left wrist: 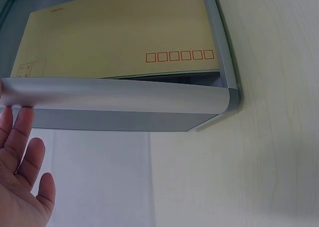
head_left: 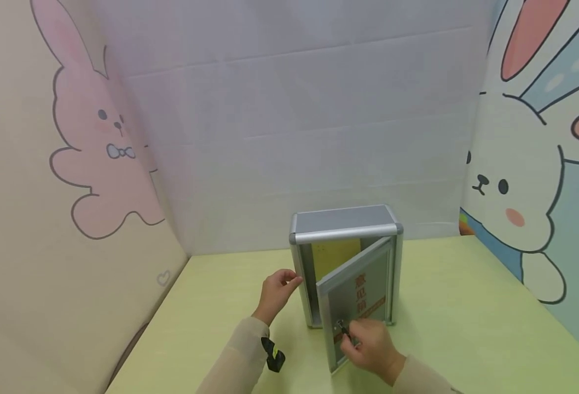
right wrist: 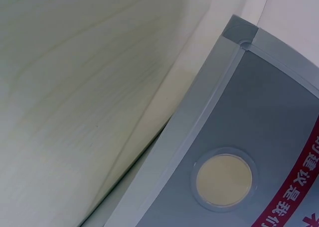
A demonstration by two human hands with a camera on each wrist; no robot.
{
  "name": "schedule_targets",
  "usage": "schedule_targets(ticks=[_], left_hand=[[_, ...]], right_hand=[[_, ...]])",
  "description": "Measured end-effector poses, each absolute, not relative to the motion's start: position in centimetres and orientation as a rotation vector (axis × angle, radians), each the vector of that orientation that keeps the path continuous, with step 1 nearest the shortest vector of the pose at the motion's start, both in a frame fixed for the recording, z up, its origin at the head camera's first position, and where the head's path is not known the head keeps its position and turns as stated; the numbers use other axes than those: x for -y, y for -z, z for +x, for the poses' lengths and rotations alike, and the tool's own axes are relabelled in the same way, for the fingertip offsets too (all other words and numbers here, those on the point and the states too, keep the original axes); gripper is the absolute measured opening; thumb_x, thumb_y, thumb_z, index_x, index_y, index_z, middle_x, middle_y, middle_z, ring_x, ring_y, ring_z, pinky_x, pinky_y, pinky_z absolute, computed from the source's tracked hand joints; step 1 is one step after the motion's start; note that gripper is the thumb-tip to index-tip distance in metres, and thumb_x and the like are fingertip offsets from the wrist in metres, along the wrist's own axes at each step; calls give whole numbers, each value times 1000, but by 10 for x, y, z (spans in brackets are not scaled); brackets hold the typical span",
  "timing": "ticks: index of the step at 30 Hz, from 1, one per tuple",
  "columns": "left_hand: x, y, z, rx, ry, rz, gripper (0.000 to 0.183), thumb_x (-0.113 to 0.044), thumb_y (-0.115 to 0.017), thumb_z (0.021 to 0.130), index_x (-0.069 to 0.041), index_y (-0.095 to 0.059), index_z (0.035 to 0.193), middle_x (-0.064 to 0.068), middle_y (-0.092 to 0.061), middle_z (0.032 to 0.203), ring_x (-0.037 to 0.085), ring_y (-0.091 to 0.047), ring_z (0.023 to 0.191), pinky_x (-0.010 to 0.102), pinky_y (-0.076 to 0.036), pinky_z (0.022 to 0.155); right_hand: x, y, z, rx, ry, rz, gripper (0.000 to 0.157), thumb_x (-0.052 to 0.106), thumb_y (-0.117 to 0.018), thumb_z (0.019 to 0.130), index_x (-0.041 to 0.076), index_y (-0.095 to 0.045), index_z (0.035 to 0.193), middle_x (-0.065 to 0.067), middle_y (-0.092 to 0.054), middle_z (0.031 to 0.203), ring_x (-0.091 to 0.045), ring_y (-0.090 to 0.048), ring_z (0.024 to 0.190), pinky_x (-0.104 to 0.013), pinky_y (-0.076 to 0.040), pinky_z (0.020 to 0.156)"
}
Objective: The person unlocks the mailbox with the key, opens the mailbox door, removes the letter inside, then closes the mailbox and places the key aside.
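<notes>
A grey metal suggestion box stands upright, its front door swung part way out from the right side. My left hand is at the box's left front edge; the left wrist view has its fingertips against the frame, thumb mostly cut off. Inside lies a yellow-brown envelope with red postcode squares. At the door's lock, my right hand pinches a key with a black head. The right wrist view takes in the door's grey face and a round window, without the hand.
The box stands on a pale yellow-green tabletop, close to a white cloth backdrop. Rabbit-print panels rise on both sides. A black strap hangs at the left sleeve.
</notes>
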State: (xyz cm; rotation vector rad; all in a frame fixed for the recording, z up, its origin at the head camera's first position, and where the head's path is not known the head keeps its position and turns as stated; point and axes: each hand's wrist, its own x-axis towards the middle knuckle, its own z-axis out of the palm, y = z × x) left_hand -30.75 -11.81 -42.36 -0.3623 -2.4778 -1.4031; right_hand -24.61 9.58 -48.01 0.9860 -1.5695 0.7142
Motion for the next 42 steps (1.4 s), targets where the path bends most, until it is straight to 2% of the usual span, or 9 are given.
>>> schedule_targets(ticks=[9,18,22,28,33,36,38,40,42], left_hand=[[115,426,-307,2457,1432,-359,19,-14,-70,87,4,-64,91,14,-67,88,17,-58,74,31,-47,63],[110,423,-313,2457,1445,-357,19,-13,-67,90,4,-63,95,16,-66,95,17,-56,75,30,-47,65],[110,419,-314,2454,1440,-352,21,-15,-69,89,4,-64,95,15,-66,93,19,-57,77,31,-47,65],[103,411,-304,2313,1527,-359,16,-9,-69,87,3,-59,90,9,-62,84,12,-50,71,26,-43,63],[91,407,-291,2207,1627,-551,10,-3,-64,89,5,-60,85,12,-62,79,7,-51,70,24,-44,65],[85,405,-286,2223,1721,-695,11,0,-60,91,10,-62,92,21,-64,89,13,-59,80,25,-48,72],[81,404,-285,2255,1811,-756,17,1,-56,93,14,-60,103,28,-62,103,24,-62,93,27,-49,79],[78,405,-284,2302,1904,-777,27,1,-52,95,16,-53,118,32,-55,119,36,-56,110,34,-47,90],[76,406,-284,2361,2010,-777,42,-2,-49,97,14,-40,134,33,-40,138,44,-41,127,43,-39,100]], right_hand=[[-98,481,-244,1505,-672,963,20,10,-47,68,16,-33,56,10,-32,49,0,-24,44,-11,-19,41],[-103,477,-246,1495,-700,960,20,9,-46,69,15,-33,56,10,-31,47,1,-24,43,-9,-20,41],[-105,476,-247,1504,-699,968,19,9,-47,68,16,-33,56,10,-32,47,2,-24,44,-10,-20,41],[-103,476,-247,1503,-713,968,20,9,-47,67,16,-32,56,10,-32,47,1,-25,43,-10,-20,41],[-102,476,-246,1503,-729,973,22,9,-47,68,16,-31,56,11,-29,48,1,-23,43,-10,-18,42],[-102,477,-246,1512,-735,985,22,8,-48,67,15,-30,56,10,-28,49,1,-23,43,-10,-18,42],[-103,478,-245,1523,-731,989,21,9,-49,66,15,-31,56,10,-30,48,1,-24,43,-10,-19,41],[-103,479,-244,1530,-721,995,20,9,-50,66,16,-33,57,10,-32,48,1,-26,43,-11,-20,41],[-103,481,-243,1538,-706,992,19,10,-50,66,16,-33,57,10,-33,48,1,-27,43,-11,-21,41]])
